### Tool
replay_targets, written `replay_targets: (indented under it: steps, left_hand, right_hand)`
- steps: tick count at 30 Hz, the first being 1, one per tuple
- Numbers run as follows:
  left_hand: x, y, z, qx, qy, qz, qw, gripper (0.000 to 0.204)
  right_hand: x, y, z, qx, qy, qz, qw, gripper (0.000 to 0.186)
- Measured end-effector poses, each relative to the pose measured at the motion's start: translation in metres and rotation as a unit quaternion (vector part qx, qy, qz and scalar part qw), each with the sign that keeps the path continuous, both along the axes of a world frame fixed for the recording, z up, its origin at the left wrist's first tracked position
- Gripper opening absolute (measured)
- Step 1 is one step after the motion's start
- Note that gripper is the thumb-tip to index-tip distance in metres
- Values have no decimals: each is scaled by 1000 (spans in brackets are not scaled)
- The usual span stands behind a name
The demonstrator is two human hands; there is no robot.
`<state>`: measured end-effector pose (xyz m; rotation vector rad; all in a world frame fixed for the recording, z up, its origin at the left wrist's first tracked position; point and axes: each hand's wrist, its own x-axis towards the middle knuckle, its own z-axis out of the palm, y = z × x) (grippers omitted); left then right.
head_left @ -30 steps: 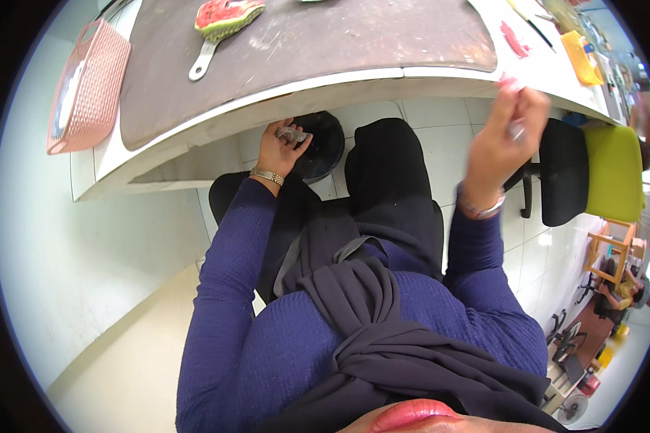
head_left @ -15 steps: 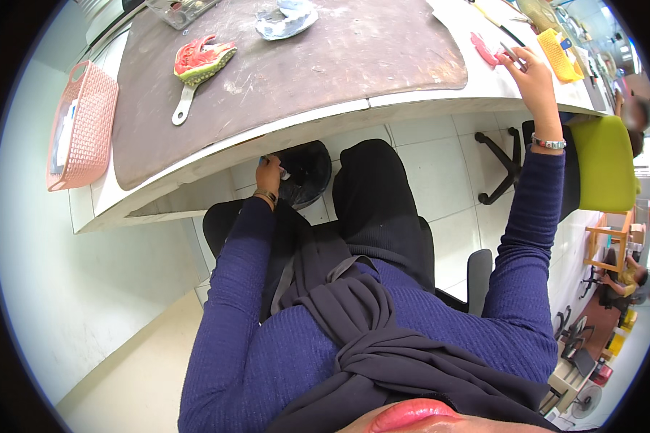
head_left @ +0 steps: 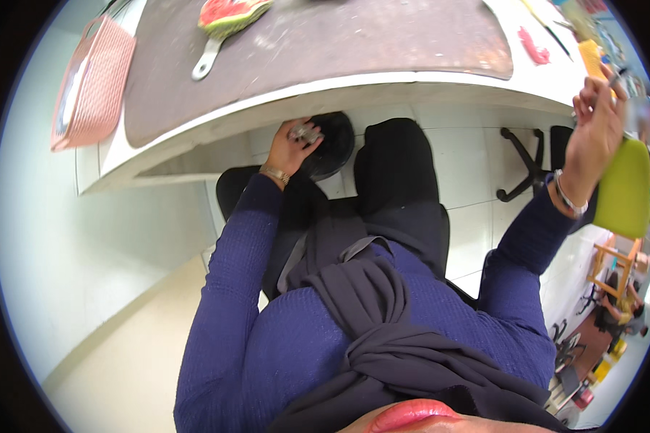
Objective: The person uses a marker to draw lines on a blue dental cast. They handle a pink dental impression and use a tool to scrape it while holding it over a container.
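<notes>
My left hand is below the table's front edge, beside a black round bin. Its fingers are curled around a small crumpled, clear-silvery thing, whose kind I cannot make out. My right hand is raised off the table's right end, fingers bent around a slim grey tool; most of the tool is hidden by the fingers. A reddish-pink lump lies on the white tabletop left of that hand. Farther left, a red-and-green piece like a watermelon slice rests on the mat with its white handle toward me.
A brown mat covers much of the table. At the left end stands a pink woven basket with papers inside. Behind my right hand are a yellow basket and a lime-green chair. Other people sit far off right.
My left hand has turned and lifted slightly at the bin, showing the crumpled thing. My right hand has moved right and toward me, away from the pink lump. The view has shifted.
</notes>
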<state>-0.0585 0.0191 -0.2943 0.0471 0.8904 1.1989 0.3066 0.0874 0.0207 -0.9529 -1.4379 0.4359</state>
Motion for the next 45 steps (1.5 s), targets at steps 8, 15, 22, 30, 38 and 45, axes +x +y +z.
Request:
replay_targets:
  steps: [8,15,22,30,38,45]
  left_hand:
    - [-6,-6,33,80,-123,-21,989,48]
    - [-4,-8,27,85,-78,-30,993,44]
    - [-13,-12,-11,40,-37,-16,998,40]
    - [-5,-19,-22,38,-23,-51,998,41]
    - [-11,-22,-34,49,-95,-55,993,35]
    - [-10,-22,-43,77,-122,-52,988,44]
  right_hand:
    - [-104,-57,-54,-210,-279,497,794,16]
    - [-160,-33,-215,-367,-190,392,822,20]
    - [-195,-49,-293,-234,-195,367,879,20]
    - [-200,-46,-315,-221,-192,386,875,21]
    - [-196,-46,-306,-258,-184,433,844,20]
    - [-199,-50,-314,-174,-201,399,877,19]
